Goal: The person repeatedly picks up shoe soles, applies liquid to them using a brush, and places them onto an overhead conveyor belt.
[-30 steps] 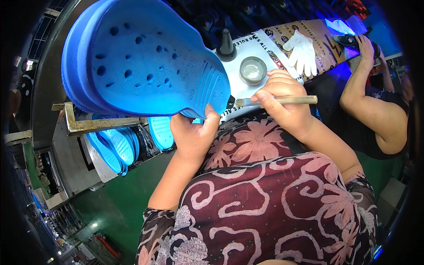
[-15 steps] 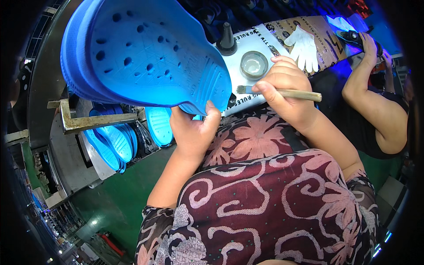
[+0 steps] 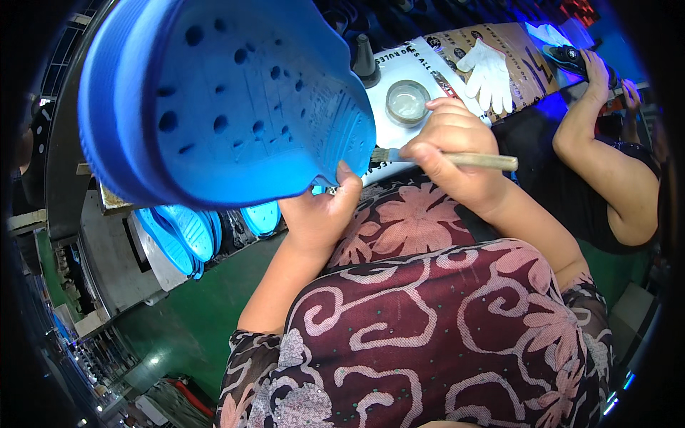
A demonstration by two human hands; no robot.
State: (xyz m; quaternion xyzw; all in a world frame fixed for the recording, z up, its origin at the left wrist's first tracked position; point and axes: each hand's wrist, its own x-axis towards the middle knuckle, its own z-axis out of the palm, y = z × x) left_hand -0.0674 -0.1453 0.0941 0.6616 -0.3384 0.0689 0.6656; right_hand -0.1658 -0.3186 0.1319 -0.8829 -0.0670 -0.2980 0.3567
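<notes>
A big blue clog (image 3: 235, 100) with round holes fills the upper left, tilted on its side. My left hand (image 3: 321, 214) grips its near end, thumb on the rim. Between the fingers of my right hand (image 3: 457, 157) is a paintbrush (image 3: 481, 161) with a wooden handle. Its bristles point left and meet the clog's right edge in view; whether they touch is hard to tell. Just beyond my right hand stands a round glass jar (image 3: 408, 103) holding a pale, clear substance.
A dark cone-shaped object (image 3: 365, 63) stands behind the jar. White gloves (image 3: 489, 75) lie on brown cardboard (image 3: 457, 44). More blue clogs (image 3: 187, 232) rest below left on a grey bench (image 3: 118, 246). At right, another person's arm (image 3: 596, 121) holds a dark shoe.
The clog has come nearer and tilted, shifting left. My right hand has moved the paintbrush slightly left and down, bringing its bristles to the clog's edge.
</notes>
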